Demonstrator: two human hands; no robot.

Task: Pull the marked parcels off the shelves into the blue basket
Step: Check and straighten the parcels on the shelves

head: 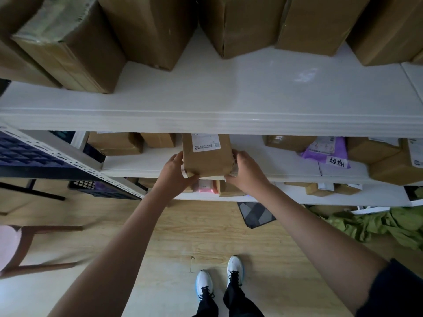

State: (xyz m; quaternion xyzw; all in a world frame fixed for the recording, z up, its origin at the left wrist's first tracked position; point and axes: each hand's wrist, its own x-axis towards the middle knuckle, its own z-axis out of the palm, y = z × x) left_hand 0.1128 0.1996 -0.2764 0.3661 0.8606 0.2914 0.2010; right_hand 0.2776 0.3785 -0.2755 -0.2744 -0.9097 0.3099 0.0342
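Shelf: boxes beside gripped parcel

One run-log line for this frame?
left hand: grips brown parcel | right hand: grips it | parcel: at middle shelf edge

The top shelf hides the far end of the brown parcel; its label print is too small to read. A blurred chair is cut off at left.
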